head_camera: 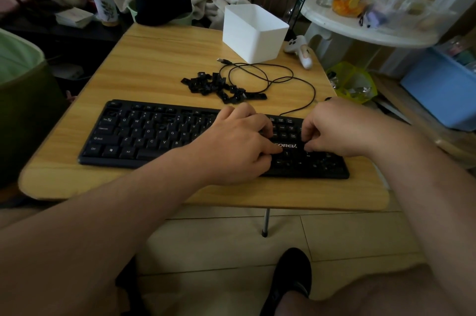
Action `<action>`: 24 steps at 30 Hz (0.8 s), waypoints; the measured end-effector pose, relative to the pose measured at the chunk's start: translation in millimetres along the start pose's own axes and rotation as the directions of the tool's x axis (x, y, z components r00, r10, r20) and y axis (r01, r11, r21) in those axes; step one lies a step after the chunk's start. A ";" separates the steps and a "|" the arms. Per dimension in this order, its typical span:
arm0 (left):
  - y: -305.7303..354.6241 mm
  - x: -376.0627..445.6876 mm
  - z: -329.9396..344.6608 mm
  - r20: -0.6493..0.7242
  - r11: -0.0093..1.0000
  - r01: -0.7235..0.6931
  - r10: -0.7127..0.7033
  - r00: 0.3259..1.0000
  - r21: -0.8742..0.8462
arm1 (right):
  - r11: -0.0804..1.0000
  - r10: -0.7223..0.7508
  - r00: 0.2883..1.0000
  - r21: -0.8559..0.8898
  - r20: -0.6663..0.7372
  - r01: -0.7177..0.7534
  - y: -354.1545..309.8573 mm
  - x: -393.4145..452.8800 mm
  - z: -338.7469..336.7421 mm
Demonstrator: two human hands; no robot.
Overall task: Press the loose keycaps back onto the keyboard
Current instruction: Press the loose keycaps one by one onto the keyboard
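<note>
A black keyboard (144,135) lies across the front of the wooden table (159,63). Some key sockets in its upper rows look bare. Behind it, near the middle, sits a pile of several loose black keycaps (219,87). My left hand (237,143) rests on the right end of the letter block, fingers bent down onto the keys and thumb stretched toward the white logo. My right hand (340,130) hovers over the navigation keys with fingertips and thumb curled close together, pointing down. Whether a keycap sits between them is hidden.
The keyboard's black cable (268,76) loops behind the keycaps. A white bin (253,32) and a white controller (301,51) stand at the table's back right. A round white side table (360,24) is to the right, and a green bin (20,78) to the left.
</note>
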State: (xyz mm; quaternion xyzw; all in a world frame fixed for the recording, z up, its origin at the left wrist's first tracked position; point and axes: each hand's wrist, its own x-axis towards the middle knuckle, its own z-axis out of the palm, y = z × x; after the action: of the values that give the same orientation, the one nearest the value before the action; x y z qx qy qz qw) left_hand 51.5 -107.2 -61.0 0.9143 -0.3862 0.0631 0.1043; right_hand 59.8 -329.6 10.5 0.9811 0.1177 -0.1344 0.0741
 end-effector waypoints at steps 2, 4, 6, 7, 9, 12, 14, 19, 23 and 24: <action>0.3 0.2 0.0 0.005 1.000 -0.001 0.001 1.000 0.005 | 1.000 0.007 1.000 -0.030 0.013 -0.006 -3.7 2.2 -1.5; 0.5 0.4 -0.2 0.010 1.000 -0.003 0.003 1.000 0.010 | 0.999 0.016 1.000 -0.045 0.023 -0.015 -5.9 3.2 -2.3; 0.8 0.3 -0.5 0.006 1.000 -0.007 0.007 1.000 0.007 | 0.999 0.019 1.000 -0.047 0.023 -0.018 -6.0 3.1 -2.3; 0.9 0.3 -0.5 0.004 1.000 -0.009 0.009 1.000 0.007 | 0.999 0.018 1.000 -0.049 0.020 -0.017 -6.0 2.6 -2.4; 0.9 0.3 -0.3 0.005 1.000 -0.012 0.012 1.000 0.013 | 0.999 0.018 1.000 -0.048 0.015 -0.017 -6.6 1.4 -2.3; 1.0 1.0 0.0 0.003 1.000 -0.017 0.017 1.000 0.019 | 1.000 0.016 1.000 -0.027 0.010 -0.016 -7.2 -0.8 -1.9; 1.1 1.0 0.2 0.001 1.000 -0.019 0.019 1.000 0.023 | 1.000 0.013 1.000 -0.008 0.002 -0.013 -6.7 -2.2 -1.4; 0.0 0.5 0.3 0.005 0.999 -0.022 0.022 1.000 0.033 | 1.000 -0.002 1.000 0.005 -0.010 0.002 -4.9 -5.9 -0.2; -0.1 0.1 0.7 0.001 0.999 -0.024 0.024 1.000 0.031 | 1.000 0.009 0.999 -0.008 -0.042 -0.009 -7.0 -8.5 3.1; 0.1 0.1 0.5 0.004 0.999 -0.023 0.023 1.000 0.032 | 1.000 0.016 0.999 -0.019 -0.048 -0.017 -8.4 -8.9 4.3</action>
State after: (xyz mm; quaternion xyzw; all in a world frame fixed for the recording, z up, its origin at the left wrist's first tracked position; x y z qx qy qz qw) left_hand 51.5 -107.4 -61.5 0.9114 -0.3960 0.0691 0.0881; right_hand 48.3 -324.2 8.0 0.9842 0.1128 -0.1092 0.0817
